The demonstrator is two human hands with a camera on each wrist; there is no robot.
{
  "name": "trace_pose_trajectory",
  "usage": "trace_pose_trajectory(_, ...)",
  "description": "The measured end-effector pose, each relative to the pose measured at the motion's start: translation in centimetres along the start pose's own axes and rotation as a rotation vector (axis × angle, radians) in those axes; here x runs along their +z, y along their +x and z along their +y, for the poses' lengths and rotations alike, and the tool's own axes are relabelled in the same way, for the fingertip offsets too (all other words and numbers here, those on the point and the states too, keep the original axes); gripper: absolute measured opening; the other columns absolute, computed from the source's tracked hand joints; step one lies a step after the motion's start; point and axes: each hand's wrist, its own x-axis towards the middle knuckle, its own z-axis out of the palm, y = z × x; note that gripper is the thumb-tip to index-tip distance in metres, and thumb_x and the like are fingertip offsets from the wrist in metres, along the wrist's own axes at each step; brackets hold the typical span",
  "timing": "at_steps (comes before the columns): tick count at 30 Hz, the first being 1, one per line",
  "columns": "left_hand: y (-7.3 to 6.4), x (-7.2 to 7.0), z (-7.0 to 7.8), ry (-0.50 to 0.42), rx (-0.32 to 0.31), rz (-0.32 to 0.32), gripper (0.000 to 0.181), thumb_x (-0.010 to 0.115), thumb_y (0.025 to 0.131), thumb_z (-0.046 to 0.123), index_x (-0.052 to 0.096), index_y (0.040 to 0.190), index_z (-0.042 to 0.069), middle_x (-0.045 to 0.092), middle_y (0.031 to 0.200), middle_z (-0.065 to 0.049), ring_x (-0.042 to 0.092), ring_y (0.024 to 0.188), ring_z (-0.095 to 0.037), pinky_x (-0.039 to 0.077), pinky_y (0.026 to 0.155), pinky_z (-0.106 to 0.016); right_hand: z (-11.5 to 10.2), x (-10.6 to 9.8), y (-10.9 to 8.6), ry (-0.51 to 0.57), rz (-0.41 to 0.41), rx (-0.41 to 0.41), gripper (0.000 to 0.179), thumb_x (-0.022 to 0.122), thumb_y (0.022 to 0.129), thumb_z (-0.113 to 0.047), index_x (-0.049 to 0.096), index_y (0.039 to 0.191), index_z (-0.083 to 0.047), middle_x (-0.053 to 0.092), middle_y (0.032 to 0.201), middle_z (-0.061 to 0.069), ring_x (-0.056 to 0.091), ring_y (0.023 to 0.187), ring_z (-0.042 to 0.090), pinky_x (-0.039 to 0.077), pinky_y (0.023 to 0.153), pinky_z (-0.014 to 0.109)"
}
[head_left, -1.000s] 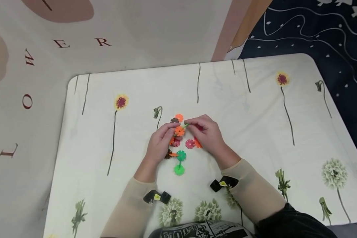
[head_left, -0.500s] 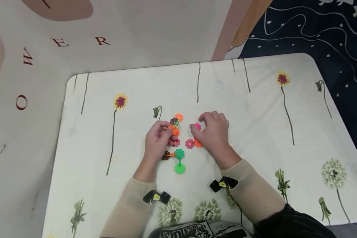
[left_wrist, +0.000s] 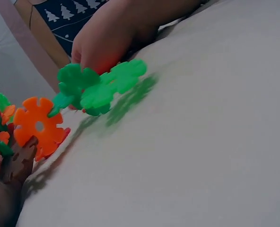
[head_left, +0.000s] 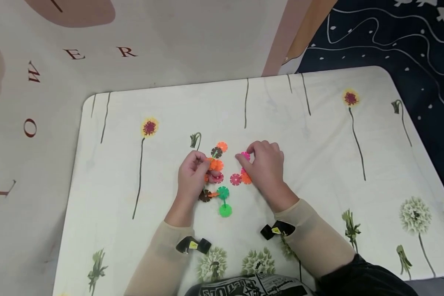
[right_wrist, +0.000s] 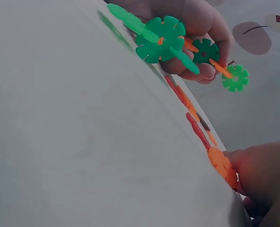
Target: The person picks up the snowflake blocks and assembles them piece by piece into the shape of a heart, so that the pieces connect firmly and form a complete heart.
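Observation:
My left hand (head_left: 193, 172) grips a chain of interlocking notched plastic discs. Orange discs (head_left: 216, 165) of the chain show at its fingertips. From the same hand, a brown disc (head_left: 205, 195), a teal-green disc (head_left: 223, 192) and a bright green disc (head_left: 225, 210) reach toward the body. The right wrist view shows the chain's green disc (right_wrist: 161, 40) clear of the tabletop. My right hand (head_left: 266, 166) is low over loose discs, thumb and index finger apart on either side of a pink disc (head_left: 246, 156). An orange disc (head_left: 246, 178) lies partly under that hand.
On the tabletop (head_left: 288, 123), printed with flowers, a dark-brown disc (head_left: 216, 152) and another orange disc (head_left: 222, 146) lie beyond the left hand. Crimson discs, one of them a notched crimson disc (head_left: 235, 179), lie between the hands. A pale wall (head_left: 192, 45) borders the far edge.
The right hand has let go of the green piece at the chain and moved right, over the loose pink disc. The left hand has shifted slightly left with the chain.

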Motion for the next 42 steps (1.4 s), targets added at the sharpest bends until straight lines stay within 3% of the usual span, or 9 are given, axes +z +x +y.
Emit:
trace_pose_trajectory(6, 0.1, -0.3, 0.2, -0.076, -0.022, -0.008, 0.007, 0.051, 0.105, 0.001, 0.053, 0.099, 0.003, 0.066, 0.093, -0.02, 0.074, 0.062, -0.02, 0.058, 0.051, -0.027, -0.3, -0.1, -0.1, -0.008, -0.01, 0.014, 0.042, 0.081, 0.092, -0.049, 0.069, 0.105, -0.011, 0.061, 0.096, 0.004, 0.054, 0.102, 0.031, 0.045, 0.091, 0.052)
trace_pose_trajectory(12, 0.1, -0.4, 0.3, -0.101, -0.06, 0.002, 0.01, 0.048, 0.105, 0.004, 0.052, 0.096, 0.003, 0.061, 0.084, -0.017, 0.067, 0.054, -0.017, 0.053, 0.046, -0.026, -0.4, -0.1, -0.2, 0.005, -0.009, 0.003, 0.047, 0.085, 0.088, -0.051, 0.071, 0.105, -0.01, 0.064, 0.1, 0.006, 0.054, 0.105, 0.033, 0.042, 0.095, 0.056)
trace_pose_trajectory(15, 0.1, -0.4, 0.3, -0.098, -0.046, -0.002, 0.01, 0.048, 0.104, 0.004, 0.052, 0.096, 0.003, 0.061, 0.08, -0.016, 0.065, 0.054, -0.017, 0.054, 0.048, -0.025, -0.3, 0.0, -0.1, 0.011, -0.018, -0.003, 0.045, 0.086, 0.087, -0.049, 0.072, 0.104, -0.01, 0.063, 0.1, 0.006, 0.053, 0.105, 0.033, 0.042, 0.095, 0.056)
trace_pose_trajectory(21, 0.1, -0.3, 0.0, -0.067, 0.011, -0.073, 0.008, 0.048, 0.103, 0.0, 0.053, 0.097, 0.0, 0.06, 0.083, -0.013, 0.068, 0.061, -0.017, 0.06, 0.058, -0.026, -0.1, 0.4, 0.1, 0.09, -0.01, -0.02, 0.038, 0.087, 0.089, -0.042, 0.069, 0.104, -0.012, 0.062, 0.089, 0.0, 0.053, 0.097, 0.025, 0.042, 0.091, 0.051)
trace_pose_trajectory(25, 0.1, -0.2, -0.2, -0.038, 0.021, -0.078, 0.007, 0.05, 0.103, 0.001, 0.054, 0.097, 0.001, 0.061, 0.081, -0.012, 0.068, 0.062, -0.017, 0.06, 0.059, -0.027, 0.2, 0.7, 0.0, 0.237, 0.063, -0.102, 0.022, 0.082, 0.094, -0.028, 0.071, 0.103, -0.011, 0.065, 0.082, -0.003, 0.054, 0.086, 0.021, 0.043, 0.086, 0.045)
trace_pose_trajectory(31, -0.2, -0.1, -0.3, 0.035, 0.004, -0.096, 0.008, 0.052, 0.105, 0.002, 0.053, 0.097, 0.002, 0.062, 0.08, -0.014, 0.067, 0.063, -0.018, 0.06, 0.064, -0.027, 0.6, 1.1, -0.3, 0.583, 0.161, -0.288, 0.011, 0.084, 0.093, -0.01, 0.077, 0.1, -0.006, 0.068, 0.08, 0.001, 0.055, 0.07, 0.018, 0.048, 0.066, 0.028)
trace_pose_trajectory(35, -0.3, 0.0, -0.2, 0.086, 0.017, -0.118, 0.008, 0.052, 0.106, 0.002, 0.054, 0.098, 0.002, 0.062, 0.08, -0.016, 0.066, 0.065, -0.019, 0.058, 0.064, -0.026, 0.6, 1.4, -0.4, 0.795, 0.155, -0.344, 0.013, 0.085, 0.091, -0.001, 0.077, 0.102, -0.001, 0.075, 0.085, 0.006, 0.066, 0.067, 0.02, 0.057, 0.066, 0.022)
trace_pose_trajectory(39, -0.2, 0.1, -0.2, 0.137, 0.041, -0.143, 0.008, 0.054, 0.106, 0.004, 0.056, 0.098, 0.004, 0.063, 0.077, -0.014, 0.065, 0.066, -0.02, 0.055, 0.065, -0.026, 0.5, 1.5, -0.5, 0.981, 0.097, -0.337, 0.016, 0.078, 0.093, 0.008, 0.073, 0.108, 0.006, 0.076, 0.093, 0.015, 0.075, 0.075, 0.029, 0.064, 0.074, 0.029)
trace_pose_trajectory(42, -0.1, 0.1, -0.2, 0.179, 0.062, -0.154, 0.008, 0.056, 0.105, 0.005, 0.057, 0.097, 0.006, 0.064, 0.074, -0.01, 0.063, 0.066, -0.02, 0.051, 0.063, -0.026, 0.4, 1.5, -0.6, 1.063, 0.045, -0.308, 0.018, 0.074, 0.095, 0.011, 0.07, 0.112, 0.008, 0.075, 0.093, 0.019, 0.075, 0.077, 0.029, 0.065, 0.075, 0.033)
